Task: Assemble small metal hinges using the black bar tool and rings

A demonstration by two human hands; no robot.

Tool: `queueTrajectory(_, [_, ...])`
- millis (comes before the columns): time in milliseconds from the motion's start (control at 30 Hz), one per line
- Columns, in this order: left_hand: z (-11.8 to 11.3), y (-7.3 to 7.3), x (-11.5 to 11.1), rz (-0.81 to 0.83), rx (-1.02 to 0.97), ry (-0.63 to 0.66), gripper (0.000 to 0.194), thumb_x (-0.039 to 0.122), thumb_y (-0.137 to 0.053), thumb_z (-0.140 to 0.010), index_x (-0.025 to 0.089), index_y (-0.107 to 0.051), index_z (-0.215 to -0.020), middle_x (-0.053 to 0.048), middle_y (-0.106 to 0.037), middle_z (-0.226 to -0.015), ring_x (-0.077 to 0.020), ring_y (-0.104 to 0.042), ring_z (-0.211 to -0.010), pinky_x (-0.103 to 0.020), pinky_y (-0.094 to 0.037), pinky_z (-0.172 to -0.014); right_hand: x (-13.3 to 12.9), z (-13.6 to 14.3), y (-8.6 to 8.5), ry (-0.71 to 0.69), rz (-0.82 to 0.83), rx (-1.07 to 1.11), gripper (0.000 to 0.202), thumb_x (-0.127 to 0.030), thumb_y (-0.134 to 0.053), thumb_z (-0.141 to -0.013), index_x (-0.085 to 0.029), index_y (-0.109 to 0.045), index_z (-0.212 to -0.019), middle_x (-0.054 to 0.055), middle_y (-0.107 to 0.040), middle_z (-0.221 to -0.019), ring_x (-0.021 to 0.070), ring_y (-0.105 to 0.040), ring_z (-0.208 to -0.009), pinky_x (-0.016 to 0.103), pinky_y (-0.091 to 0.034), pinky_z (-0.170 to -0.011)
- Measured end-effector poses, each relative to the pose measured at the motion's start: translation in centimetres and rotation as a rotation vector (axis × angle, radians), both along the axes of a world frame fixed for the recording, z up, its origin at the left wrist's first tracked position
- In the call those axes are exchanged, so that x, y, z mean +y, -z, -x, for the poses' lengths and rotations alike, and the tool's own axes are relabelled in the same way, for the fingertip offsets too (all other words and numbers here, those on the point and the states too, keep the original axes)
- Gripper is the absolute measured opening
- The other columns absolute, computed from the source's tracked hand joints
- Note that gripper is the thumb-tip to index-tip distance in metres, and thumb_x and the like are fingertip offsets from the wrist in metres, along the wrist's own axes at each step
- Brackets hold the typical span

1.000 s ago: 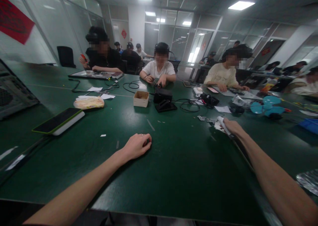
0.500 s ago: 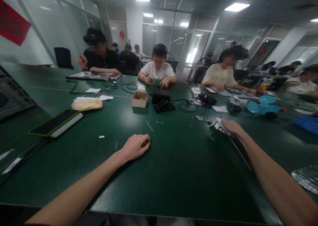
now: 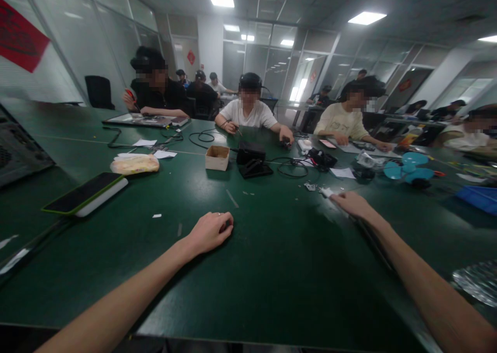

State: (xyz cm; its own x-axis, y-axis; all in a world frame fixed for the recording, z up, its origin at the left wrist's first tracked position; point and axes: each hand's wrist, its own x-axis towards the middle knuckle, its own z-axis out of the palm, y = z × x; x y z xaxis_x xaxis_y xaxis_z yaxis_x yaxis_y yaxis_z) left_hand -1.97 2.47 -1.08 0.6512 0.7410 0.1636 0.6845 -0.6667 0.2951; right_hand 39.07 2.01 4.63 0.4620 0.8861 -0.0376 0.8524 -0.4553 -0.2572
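The right hand, right of centre in the frame, is closed around a slim white piece whose pale end pokes out past the fingers toward a scatter of small scraps on the green table. What the white piece is cannot be told: the hand covers most of it, and a dark strip along the forearm may belong to it or be something else. The left hand rests near the middle of the frame, fingers loosely curled; its palm side is hidden, so whether it holds anything cannot be told. A clear strip lies just beyond it.

The white piece looks light and easily managed in one hand; whether it is stiff or soft does not show. A hold near its middle, with the pale end left free, would probably steady it best. The scraps appear thin, light and perhaps brittle or sharp-edged, so they would be better pinched by their edges than pressed.

Beyond the right hand lie a paper sheet and blue fan blades. A small box stands at upper centre, beside a black stand.
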Motion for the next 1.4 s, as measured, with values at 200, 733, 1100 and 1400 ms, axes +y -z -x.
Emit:
queueTrajectory(200, [0.0, -0.3, -0.3, 0.041, -0.024, 0.029, 0.021, 0.037, -0.05, -0.089, 0.019, -0.057, -0.097, 0.0, -0.06, -0.074, -0.0166, -0.058, -0.067, -0.028, -0.041, -0.065, -4.7, 11.4, 1.4, -0.418, 0.149, 0.226, 0.033, -0.045, -0.059, -0.079, -0.015, -0.065, -0.091, 0.007, -0.069, -0.083, 0.0185, -0.065, -0.071, 0.024, -0.046, -0.057])
queueTrajectory(733, [-0.2, -0.3, -1.0, 0.029, -0.044, 0.153, 0.018, 0.024, -0.042, -0.095, 0.017, -0.058, -0.098, -0.006, -0.063, -0.091, -0.019, -0.06, -0.081, -0.029, -0.044, -0.073, -5.7, 20.6, 2.2, -0.689, -0.005, 0.169, 0.031, -0.046, -0.043, -0.09, -0.02, -0.058, -0.083, 0.003, -0.064, -0.073, 0.0171, -0.06, -0.063, 0.028, -0.044, -0.057])
queueTrajectory(1100, [-0.2, -0.7, -1.3, 0.029, -0.038, 0.103, 0.013, 0.02, -0.047, -0.088, 0.018, -0.059, -0.093, -0.005, -0.064, -0.088, -0.0186, -0.06, -0.077, -0.029, -0.044, -0.071, -5.4, 19.2, 4.0, -0.918, -0.182, 0.215, 0.015, -0.022, -0.045, -0.091, -0.016, -0.059, -0.092, 0.005, -0.06, -0.089, 0.0151, -0.057, -0.074, 0.028, -0.048, -0.065])
queueTrajectory(1400, [-0.3, -1.0, -1.3, 0.047, -0.008, 0.082, 0.013, 0.021, -0.047, -0.086, 0.017, -0.059, -0.086, -0.003, -0.063, -0.08, -0.0169, -0.057, -0.071, -0.028, -0.042, -0.068, -3.6, 15.3, 4.6, -0.788, -0.201, 0.216, 0.034, -0.044, -0.04, -0.093, -0.017, -0.057, -0.106, 0.01, -0.059, -0.107, 0.0223, -0.055, -0.099, 0.038, -0.046, -0.087])
